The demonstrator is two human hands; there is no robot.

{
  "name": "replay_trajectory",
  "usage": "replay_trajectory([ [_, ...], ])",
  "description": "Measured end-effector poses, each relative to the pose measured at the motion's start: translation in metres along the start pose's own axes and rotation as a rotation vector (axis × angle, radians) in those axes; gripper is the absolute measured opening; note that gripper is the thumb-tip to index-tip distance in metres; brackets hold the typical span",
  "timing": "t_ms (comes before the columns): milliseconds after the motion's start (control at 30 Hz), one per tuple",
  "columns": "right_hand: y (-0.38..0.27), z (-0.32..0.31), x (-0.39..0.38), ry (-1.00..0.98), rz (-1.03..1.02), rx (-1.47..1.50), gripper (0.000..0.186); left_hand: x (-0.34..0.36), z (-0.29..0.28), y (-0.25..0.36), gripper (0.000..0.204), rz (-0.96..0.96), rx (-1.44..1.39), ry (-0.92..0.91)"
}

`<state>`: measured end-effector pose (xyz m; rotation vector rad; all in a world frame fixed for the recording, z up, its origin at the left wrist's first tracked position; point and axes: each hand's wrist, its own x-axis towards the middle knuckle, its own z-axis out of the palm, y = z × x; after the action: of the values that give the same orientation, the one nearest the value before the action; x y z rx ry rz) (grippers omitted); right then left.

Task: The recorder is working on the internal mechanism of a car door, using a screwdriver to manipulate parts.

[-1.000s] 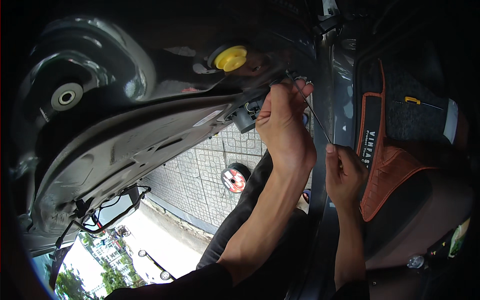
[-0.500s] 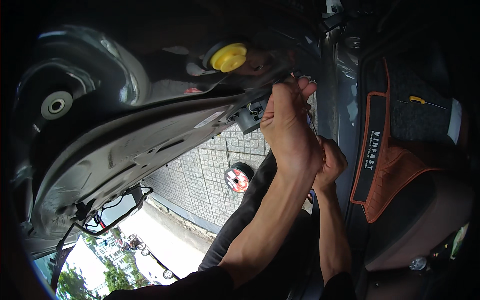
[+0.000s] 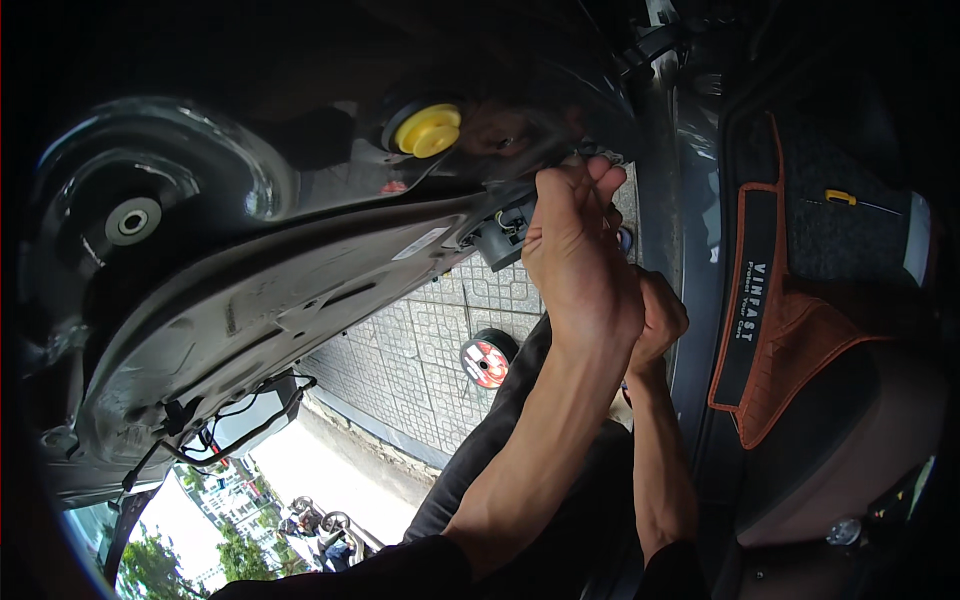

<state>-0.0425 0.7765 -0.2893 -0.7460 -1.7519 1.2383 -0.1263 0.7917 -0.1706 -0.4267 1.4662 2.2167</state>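
Note:
My left hand is raised at the edge of the dark car door, its thumb and fingers closed in a pinch. A thin, wire-like strand shows along its fingers; its exact kind is unclear. Just below and to the right, my right hand is closed, partly hidden behind the left wrist. What its fingers hold is out of sight. Beside the left hand, a grey connector housing with wires sits at the door's edge. A yellow round knob-like piece sits on the door's inner side.
A spool-like round reel with a red and white label stands on the paving tiles. To the right are the door sill, an orange-trimmed seat cover and a yellow-handled screwdriver. A street shows at the lower left.
The view has shifted slightly. Both hands stay close together at the door edge; the strand between them shows less now. A motorbike with people has come into view on the street.

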Motion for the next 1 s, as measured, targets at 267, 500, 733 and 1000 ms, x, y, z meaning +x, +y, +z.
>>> replay_trajectory([
  [267, -0.002, -0.001, 0.003, 0.004, -0.013, 0.025, 0.004, -0.001, 0.003, -0.001, 0.029, -0.012, -0.034, 0.025],
  [500, -0.041, -0.031, 0.019, -0.065, 0.004, -0.141, 0.008, -0.004, 0.011, 0.008, 0.024, -0.051, -0.079, 0.057],
  [733, -0.088, -0.070, 0.048, -0.269, 0.034, -0.353, 0.008, -0.005, 0.014, 0.005, 0.020, -0.046, -0.114, 0.071],
  [1000, -0.143, -0.095, 0.097, -0.503, 0.065, -0.571, 0.024, -0.007, 0.010, 0.004, 0.026, -0.027, -0.054, 0.081],
])
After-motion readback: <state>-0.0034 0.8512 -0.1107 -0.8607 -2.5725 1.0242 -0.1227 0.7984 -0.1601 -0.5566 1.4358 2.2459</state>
